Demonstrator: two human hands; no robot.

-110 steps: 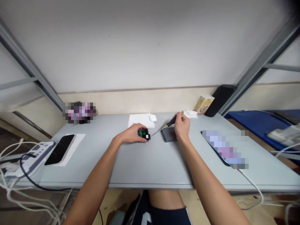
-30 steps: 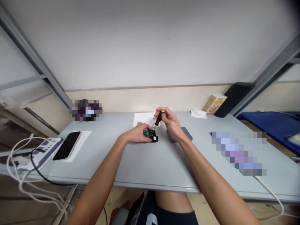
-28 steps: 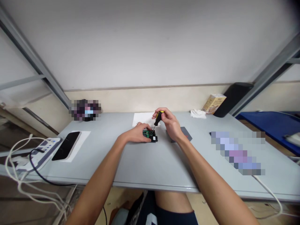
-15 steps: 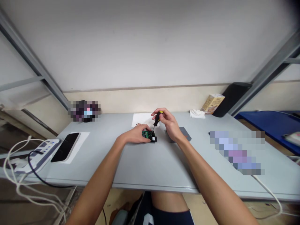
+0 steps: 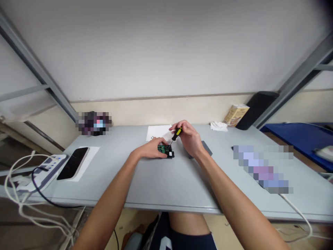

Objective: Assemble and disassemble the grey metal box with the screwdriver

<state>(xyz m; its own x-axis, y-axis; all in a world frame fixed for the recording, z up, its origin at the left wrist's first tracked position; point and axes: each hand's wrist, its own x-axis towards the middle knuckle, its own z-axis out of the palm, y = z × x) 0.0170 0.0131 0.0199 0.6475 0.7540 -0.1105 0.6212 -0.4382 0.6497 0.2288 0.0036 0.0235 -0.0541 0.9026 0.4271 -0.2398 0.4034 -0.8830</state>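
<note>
My left hand [image 5: 153, 148] is closed round the left end of a small black device with a bare green circuit board [image 5: 161, 149], holding it on the table. In my right hand [image 5: 189, 136] is a black and yellow screwdriver [image 5: 177, 133], tilted, its shaft pointing down and left. The tip reaches the upper right part of the board; what it touches there is too small to make out. A flat dark grey plate [image 5: 206, 147] lies partly hidden behind my right wrist. Just beyond my left hand, several tiny dark bits rest on a white paper sheet [image 5: 158, 132].
A phone [image 5: 73, 164] on paper and a power strip [image 5: 49, 173] with tangled white cables are at the left. To the right lies a blurred-out flat object [image 5: 261, 170]. A tissue [image 5: 218, 126], a yellow carton [image 5: 236, 115] and a black cylinder [image 5: 257, 110] stand at the back right.
My right hand has turned and shifted slightly right, leaning the screwdriver's handle further to the right. The left hand and the device stay put.
</note>
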